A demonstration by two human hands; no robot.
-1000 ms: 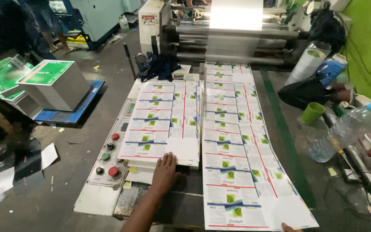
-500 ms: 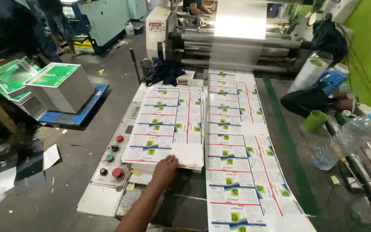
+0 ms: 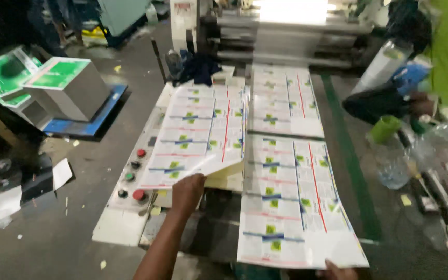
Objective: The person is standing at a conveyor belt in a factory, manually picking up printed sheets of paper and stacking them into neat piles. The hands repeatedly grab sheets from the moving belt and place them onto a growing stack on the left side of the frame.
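Machine [image 3: 296, 31]: top centre of the frame — rollers with a bright web running down.
Long printed sheet [image 3: 294, 207]: centre to lower right, reaching from the machine toward the camera.
Stack of printed sheets [image 3: 203, 132]: centre left, just beside the long sheet.
Control panel [image 3: 130, 179]: left of the stack — red and green buttons.
Left hand [image 3: 187, 192]: lower centre, fingers closed on the stack's near edge.
Right hand [image 3: 338, 270]: bottom edge, at the long sheet's near end; grip cannot be told.
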